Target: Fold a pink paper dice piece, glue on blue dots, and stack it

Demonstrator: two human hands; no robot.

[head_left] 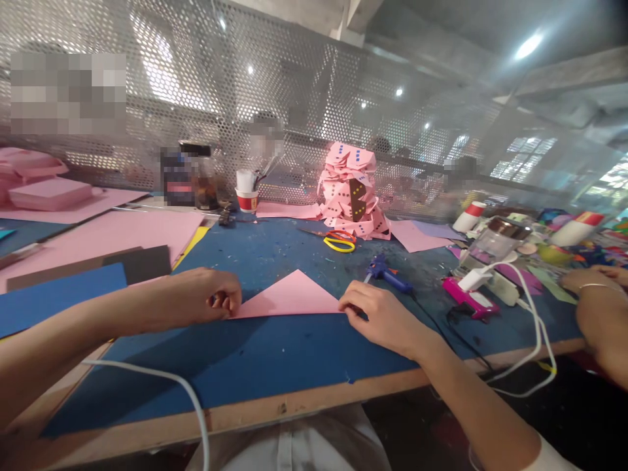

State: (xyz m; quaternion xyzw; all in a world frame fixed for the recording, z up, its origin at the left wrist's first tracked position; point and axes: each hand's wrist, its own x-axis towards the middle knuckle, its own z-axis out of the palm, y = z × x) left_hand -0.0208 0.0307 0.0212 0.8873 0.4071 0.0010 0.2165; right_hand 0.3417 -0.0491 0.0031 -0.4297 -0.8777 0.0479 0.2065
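Observation:
A pink sheet of paper, folded into a triangle, lies on the blue tabletop with its long edge toward me and its peak pointing away. At its left corner, my left hand has its fingers curled closed on the paper. My right hand pinches the opposite corner between thumb and fingers. Behind my right hand rests a blue glue gun. Scissors with red and yellow handles lie farther back.
A stack of folded pink paper pieces stands at the back. Pink sheets and a blue sheet lie left. A magenta power strip, a clear jar and white cables are right. A co-worker's hand is at far right.

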